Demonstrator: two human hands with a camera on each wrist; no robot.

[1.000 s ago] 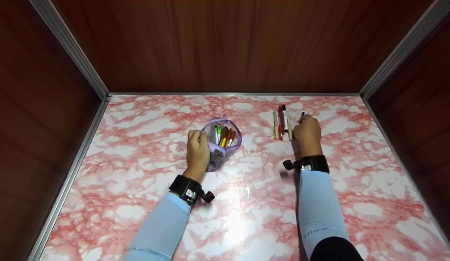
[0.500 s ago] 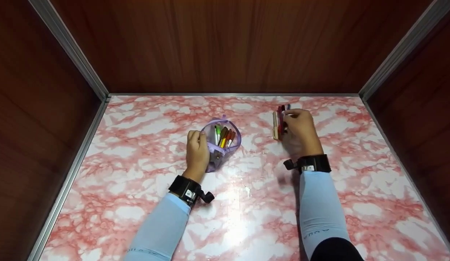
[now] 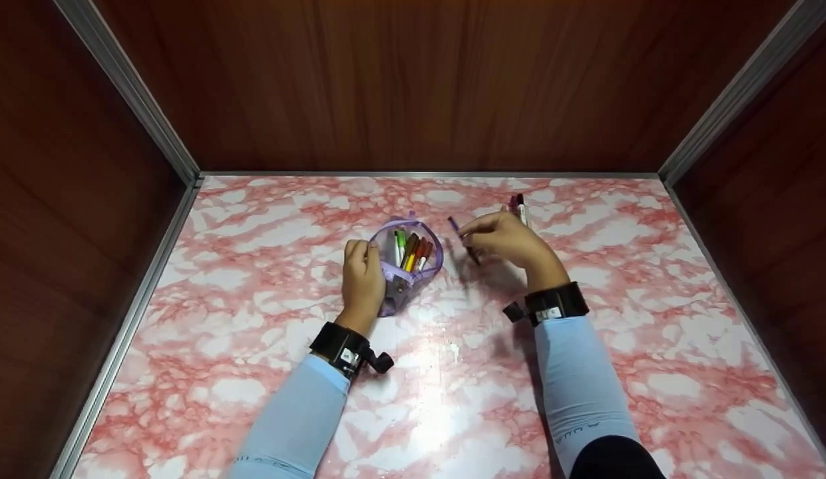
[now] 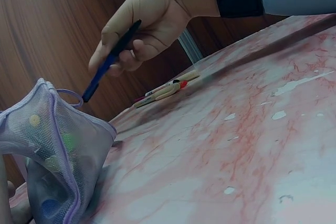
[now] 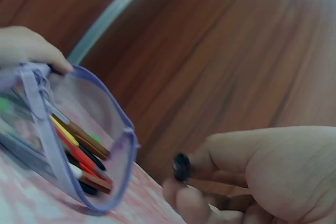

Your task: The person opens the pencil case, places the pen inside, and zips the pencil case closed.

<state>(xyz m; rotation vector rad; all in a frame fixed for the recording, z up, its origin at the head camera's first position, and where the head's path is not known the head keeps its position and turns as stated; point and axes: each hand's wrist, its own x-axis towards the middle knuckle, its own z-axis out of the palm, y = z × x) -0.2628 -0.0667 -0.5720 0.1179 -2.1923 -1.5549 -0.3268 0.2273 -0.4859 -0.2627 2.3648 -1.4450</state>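
A purple-edged mesh pencil case [image 3: 389, 306] stands in the middle of the table with its mouth spread wide. Several colourful pens and markers [image 5: 79, 148] lie inside it, green, yellow, red and brown among them. My left hand [image 3: 365, 276] grips the left side of its rim. To the right of the case, my right hand [image 3: 509, 243] pinches a dark blue pen [image 4: 111, 62] between thumb and fingers, held slanted above the table. In the left wrist view the pen's lower end overlaps the loop at the case's top.
A small row of pens [image 3: 522, 209] lies on the marbled table [image 3: 439, 372] behind my right hand, partly hidden by it. Wooden panels [image 3: 413, 86] with metal edge strips enclose the table at the back and both sides.
My right hand has moved left from the row of pens, bringing the blue pen close to the pencil case. The left hand and case have stayed put.
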